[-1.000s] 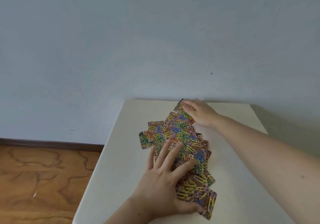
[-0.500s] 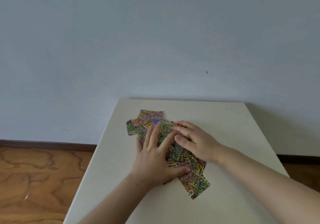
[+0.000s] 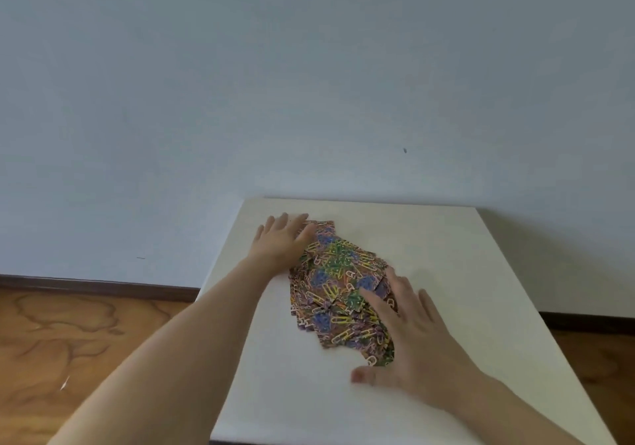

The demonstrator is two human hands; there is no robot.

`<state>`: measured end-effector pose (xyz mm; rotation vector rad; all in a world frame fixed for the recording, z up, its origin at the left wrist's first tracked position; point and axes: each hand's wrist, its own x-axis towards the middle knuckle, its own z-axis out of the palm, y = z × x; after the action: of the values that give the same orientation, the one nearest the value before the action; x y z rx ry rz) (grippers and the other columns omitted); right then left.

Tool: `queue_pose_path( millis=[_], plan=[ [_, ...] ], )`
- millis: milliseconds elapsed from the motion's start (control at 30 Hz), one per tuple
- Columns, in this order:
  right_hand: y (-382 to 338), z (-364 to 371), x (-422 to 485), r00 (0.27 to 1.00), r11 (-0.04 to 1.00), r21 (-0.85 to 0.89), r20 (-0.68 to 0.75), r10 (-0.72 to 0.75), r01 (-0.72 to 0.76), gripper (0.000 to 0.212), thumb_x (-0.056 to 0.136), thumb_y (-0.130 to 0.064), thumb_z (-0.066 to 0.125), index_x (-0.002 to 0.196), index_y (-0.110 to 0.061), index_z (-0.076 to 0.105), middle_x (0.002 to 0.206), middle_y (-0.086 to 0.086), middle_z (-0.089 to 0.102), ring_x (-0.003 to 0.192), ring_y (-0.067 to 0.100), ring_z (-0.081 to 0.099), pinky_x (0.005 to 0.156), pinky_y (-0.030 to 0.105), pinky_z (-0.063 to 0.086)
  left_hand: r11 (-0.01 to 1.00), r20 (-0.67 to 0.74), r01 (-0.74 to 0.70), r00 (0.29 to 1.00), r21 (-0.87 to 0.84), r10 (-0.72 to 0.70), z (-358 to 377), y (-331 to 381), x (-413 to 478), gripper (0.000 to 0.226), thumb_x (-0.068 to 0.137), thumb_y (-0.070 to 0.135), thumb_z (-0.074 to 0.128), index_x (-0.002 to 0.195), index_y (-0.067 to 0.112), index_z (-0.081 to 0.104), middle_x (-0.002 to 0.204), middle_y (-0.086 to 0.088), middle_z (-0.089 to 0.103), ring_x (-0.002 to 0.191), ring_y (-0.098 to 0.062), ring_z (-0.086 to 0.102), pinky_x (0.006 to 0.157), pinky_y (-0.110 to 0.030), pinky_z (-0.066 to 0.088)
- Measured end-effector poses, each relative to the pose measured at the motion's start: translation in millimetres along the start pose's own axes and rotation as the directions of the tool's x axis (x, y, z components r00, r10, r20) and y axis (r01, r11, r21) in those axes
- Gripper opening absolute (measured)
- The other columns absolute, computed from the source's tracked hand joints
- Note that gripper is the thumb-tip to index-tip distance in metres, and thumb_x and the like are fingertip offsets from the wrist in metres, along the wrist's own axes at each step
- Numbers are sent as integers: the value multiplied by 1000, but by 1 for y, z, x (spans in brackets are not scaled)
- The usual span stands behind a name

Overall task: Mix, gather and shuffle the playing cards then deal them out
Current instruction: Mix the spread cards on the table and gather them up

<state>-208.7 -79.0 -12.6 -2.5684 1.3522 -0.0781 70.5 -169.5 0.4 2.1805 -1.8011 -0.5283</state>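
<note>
A loose heap of playing cards (image 3: pixel 338 285) with multicoloured paperclip-patterned backs lies face down on the white table (image 3: pixel 446 255), spread from far left to near right. My left hand (image 3: pixel 283 240) lies flat at the heap's far left end, fingers spread, its thumb side on the cards. Flat on the near right end rests my right hand (image 3: pixel 409 338), fingers apart over the cards and thumb on the bare table. Neither hand grips a card. The cards under both palms are hidden.
The table stands against a pale blue-grey wall (image 3: pixel 309 84). Its left edge drops to a wooden floor (image 3: pixel 86 341) with a dark skirting board (image 3: pixel 99 286). Bare tabletop lies to the right of the cards and in front of them.
The hands, close together on a compact heap half a second ago, have slid apart: left to the far left, right toward me. The cards have spread out diagonally.
</note>
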Motion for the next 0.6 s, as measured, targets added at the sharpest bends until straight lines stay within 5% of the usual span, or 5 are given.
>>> queue_pose_path(
  millis=[267, 467, 600],
  plan=[
    [-22, -3, 43, 968, 974, 73, -114, 221, -214, 98, 75, -85, -9, 156, -31, 6, 166, 10, -10, 152, 28, -10, 124, 43, -2, 955, 1, -178, 983, -238, 184, 25, 40, -50, 70, 90, 74, 28, 146, 36, 43, 148, -2, 42, 139, -21, 38, 112, -41, 33],
    [-21, -2, 55, 931, 949, 247, -258, 257, -193, 56, 100, -52, 34, 144, -20, 43, 159, 10, 30, 147, 26, 22, 121, 43, 18, 918, -66, -255, 967, -305, 247, 40, 59, -86, 60, 94, 65, 39, 143, 32, 47, 148, 5, 44, 137, -12, 40, 104, -21, 27],
    [-1, -20, 56, 928, 806, 582, -233, 291, -107, 38, 98, -36, 52, 134, -24, 52, 149, -1, 41, 141, 16, 37, 111, 31, 30, 870, -13, -256, 961, -422, 277, 24, 52, -102, 83, 78, 80, 50, 148, 37, 37, 158, 2, 28, 147, -18, 25, 116, -33, 24]
  ],
)
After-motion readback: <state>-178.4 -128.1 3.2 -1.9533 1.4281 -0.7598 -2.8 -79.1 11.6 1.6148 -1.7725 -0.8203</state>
